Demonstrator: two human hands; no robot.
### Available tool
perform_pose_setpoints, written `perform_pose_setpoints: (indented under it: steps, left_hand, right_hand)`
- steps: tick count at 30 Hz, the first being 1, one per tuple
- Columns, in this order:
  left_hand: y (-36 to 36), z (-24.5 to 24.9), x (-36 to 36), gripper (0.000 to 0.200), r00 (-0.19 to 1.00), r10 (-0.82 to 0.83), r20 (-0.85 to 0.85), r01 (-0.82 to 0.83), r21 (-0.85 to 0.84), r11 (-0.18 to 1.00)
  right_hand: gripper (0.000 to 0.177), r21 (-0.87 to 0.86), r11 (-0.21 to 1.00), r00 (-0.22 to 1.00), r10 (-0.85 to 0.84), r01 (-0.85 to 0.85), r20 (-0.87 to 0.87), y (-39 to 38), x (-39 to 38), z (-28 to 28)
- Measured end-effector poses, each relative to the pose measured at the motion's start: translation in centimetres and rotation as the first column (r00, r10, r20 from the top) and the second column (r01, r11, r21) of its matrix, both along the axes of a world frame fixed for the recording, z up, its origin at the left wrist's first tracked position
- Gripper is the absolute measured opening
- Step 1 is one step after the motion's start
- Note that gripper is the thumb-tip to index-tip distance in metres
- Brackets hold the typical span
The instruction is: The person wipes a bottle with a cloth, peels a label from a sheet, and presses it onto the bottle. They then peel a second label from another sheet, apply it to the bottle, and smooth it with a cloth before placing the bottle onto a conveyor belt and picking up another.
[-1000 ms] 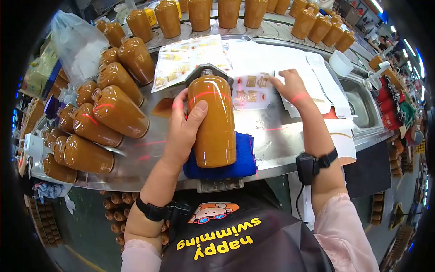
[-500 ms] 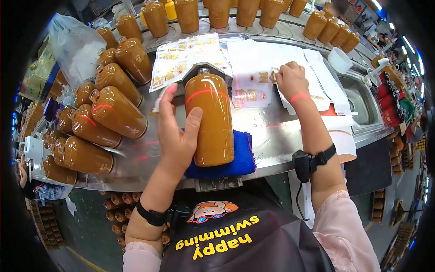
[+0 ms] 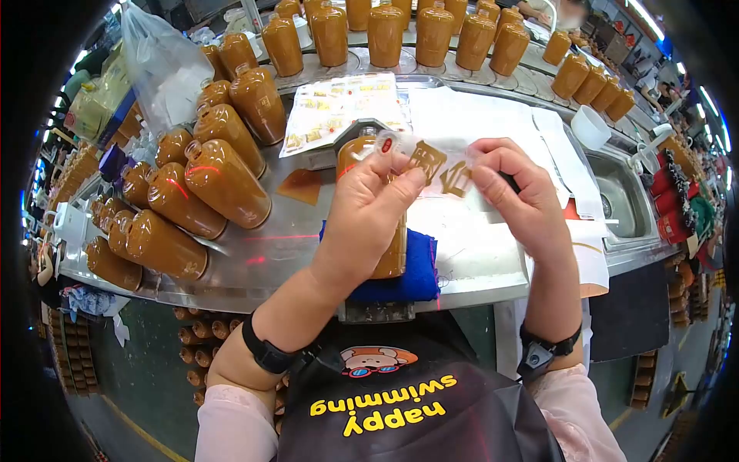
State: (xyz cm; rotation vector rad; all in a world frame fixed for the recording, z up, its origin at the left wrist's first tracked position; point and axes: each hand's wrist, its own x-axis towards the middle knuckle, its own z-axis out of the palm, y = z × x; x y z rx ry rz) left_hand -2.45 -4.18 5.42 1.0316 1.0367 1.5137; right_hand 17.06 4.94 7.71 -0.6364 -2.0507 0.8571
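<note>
A translucent decal (image 3: 440, 163) with gold characters and a small red mark is stretched between my two hands. My left hand (image 3: 369, 204) pinches its left end between thumb and fingers. Its other end is pinched by my right hand (image 3: 517, 189). Behind my left hand, a glossy brown bottle (image 3: 394, 260) lies with its neck in a metal rest (image 3: 329, 154) and its base on a folded blue cloth (image 3: 422, 269). My left hand and the decal hide much of the bottle. An amber triangular scraper (image 3: 300, 187) lies left of the bottle.
Several brown bottles (image 3: 227, 181) lean together on the left. More bottles (image 3: 385, 37) stand on the curved conveyor (image 3: 362, 65) behind. Decal sheets (image 3: 339, 108) and white paper (image 3: 477, 115) cover the back of the steel table. A sink (image 3: 620, 204) and white cup (image 3: 591, 127) are at right.
My left hand has left the bottle and moved right to the decal. My right hand has lifted the decal from the paper and brought it over the bottle. The scraper has come into view.
</note>
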Motion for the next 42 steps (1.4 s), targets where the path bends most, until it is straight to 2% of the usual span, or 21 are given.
perform_pose_setpoints:
  steps: [1, 2, 3, 5, 7, 9, 12, 13, 15, 16, 19, 21, 24, 27, 29, 31, 32, 34, 38, 41, 42]
  left_hand:
    - [0.3, 0.2, 0.0, 0.017, 0.961, 0.059, -0.268, -0.027, 0.122, 0.992]
    - [0.6, 0.4, -0.1, 0.015, 0.83, 0.193, -0.522, -0.065, 0.253, 0.965]
    - [0.9, 0.7, -0.1, 0.014, 0.644, 0.36, -0.676, -0.101, 0.391, 0.915]
    - [1.2, 2.0, 0.2, 0.015, 0.297, 0.522, -0.799, 0.07, 0.564, 0.823]
    - [1.7, 1.9, 0.8, 0.014, 0.294, 0.462, -0.837, 0.091, 0.505, 0.858]
    - [2.0, 1.8, 0.9, 0.013, 0.278, 0.439, -0.854, 0.107, 0.482, 0.87]
    - [1.0, 1.3, -0.4, 0.031, 0.328, 0.424, -0.844, 0.019, 0.455, 0.89]
    - [0.3, 1.1, -1.0, 0.036, 0.347, 0.417, -0.84, -0.031, 0.434, 0.9]
    - [-0.6, -0.8, -2.4, 0.049, 0.597, 0.375, -0.709, -0.154, 0.357, 0.921]
    - [-0.7, -3.3, -3.8, 0.058, 0.625, 0.394, -0.674, -0.161, 0.382, 0.91]
    - [-1.5, -5.0, -3.7, 0.072, 0.968, 0.164, -0.19, -0.166, 0.003, 0.986]
    - [-1.3, -4.9, -4.0, 0.085, 0.997, 0.066, -0.047, -0.069, -0.08, 0.994]
    - [-1.0, -4.5, -4.4, 0.089, 0.996, 0.009, 0.09, 0.002, -0.117, 0.993]
    - [-0.6, -4.6, -5.5, 0.085, 0.977, -0.097, 0.188, 0.125, -0.14, 0.982]
    - [-0.4, -4.5, -6.1, 0.081, 0.954, -0.121, 0.273, 0.174, -0.176, 0.969]
    - [-0.3, -4.5, -6.5, 0.077, 0.94, -0.124, 0.319, 0.191, -0.188, 0.963]
    - [-0.3, -4.7, -6.5, 0.075, 0.936, -0.125, 0.328, 0.194, -0.186, 0.963]
    - [0.3, -5.1, -6.1, 0.07, 0.959, -0.124, 0.254, 0.169, -0.167, 0.971]
    - [0.7, -5.2, -7.1, 0.07, 0.905, -0.222, 0.363, 0.296, -0.16, 0.942]
    - [0.5, -5.0, -6.9, 0.078, 0.96, -0.137, 0.246, 0.185, -0.184, 0.965]
    - [0.1, -5.2, -6.6, 0.08, 0.999, -0.028, -0.033, 0.024, -0.111, 0.994]
  right_hand:
    - [0.016, 0.068, 0.997, 0.998, -0.037, 0.033, 0.059, 0.3, 0.6, 0.4]
    - [0.017, 0.288, 0.954, 0.989, -0.117, 0.086, 0.092, 1.1, 1.2, 0.9]
    - [0.021, 0.286, 0.951, 0.986, -0.144, 0.116, 0.079, 0.7, 1.2, 2.2]
    - [0.023, 0.412, 0.911, 0.978, -0.066, -0.022, 0.197, 0.0, 0.7, 4.3]
    - [0.017, 0.435, 0.883, 0.969, 0.076, -0.175, 0.235, 0.8, -0.4, 3.9]
    - [0.013, 0.299, 0.931, 0.953, 0.125, -0.208, 0.274, 2.2, -0.4, 3.5]
    - [0.012, 0.271, 0.96, 0.969, -0.002, -0.067, 0.247, 7.4, 1.6, 2.0]
    - [0.013, 0.118, 0.993, 0.972, -0.055, 0.028, 0.23, 9.8, 2.6, 1.2]
    - [0.018, 0.215, 0.947, 0.91, -0.295, 0.239, 0.292, 16.0, 4.6, -1.4]
    - [0.022, 0.177, 0.932, 0.875, -0.359, 0.317, 0.324, 18.4, 5.5, -2.7]
    - [0.022, 0.356, 0.847, 0.652, -0.531, 0.394, 0.542, 28.1, 8.4, -10.4]
    - [0.019, 0.378, 0.776, 0.436, -0.607, 0.505, 0.664, 28.8, 8.0, -13.1]
    - [0.019, 0.409, 0.698, 0.287, -0.652, 0.588, 0.702, 27.5, 7.1, -13.0]
    - [0.02, 0.481, 0.713, 0.308, -0.674, 0.511, 0.672, 27.3, 7.1, -12.1]
    - [0.017, 0.449, 0.791, 0.516, -0.612, 0.416, 0.6, 26.5, 6.9, -10.8]
    - [0.014, 0.532, 0.78, 0.702, -0.579, 0.329, 0.415, 23.2, 5.2, -8.8]
    - [0.013, 0.475, 0.844, 0.801, -0.456, 0.249, 0.389, 21.7, 4.4, -7.2]
    - [0.014, 0.463, 0.869, 0.873, -0.355, 0.177, 0.334, 17.1, 2.2, -4.3]
    - [0.016, 0.274, 0.961, 0.932, -0.14, 0.046, 0.335, 10.0, -0.6, 1.6]
    - [0.016, 0.297, 0.954, 0.94, -0.07, -0.034, 0.334, 7.0, -1.7, 3.6]
    - [0.016, 0.292, 0.956, 0.943, -0.057, -0.044, 0.329, 6.2, -1.9, 3.8]
